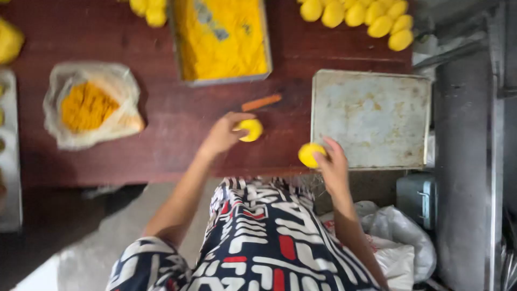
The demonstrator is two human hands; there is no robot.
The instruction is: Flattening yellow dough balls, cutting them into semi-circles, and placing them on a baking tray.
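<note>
My left hand [223,133] grips a round yellow dough ball [251,130] on the dark red table, just below a small orange stick [261,102]. My right hand [333,164] holds a second yellow ball [310,154] at the near left corner of a worn metal tray [377,124]. That tray's surface is bare and stained. Both balls are smooth and about palm sized.
A metal pan of yellow powder [223,40] sits at the back centre. A plastic bag of orange shreds [89,108] lies at the left. Several yellow balls [371,19] are heaped at the back right. White bags [396,242] lie on the floor by a grey box [417,196].
</note>
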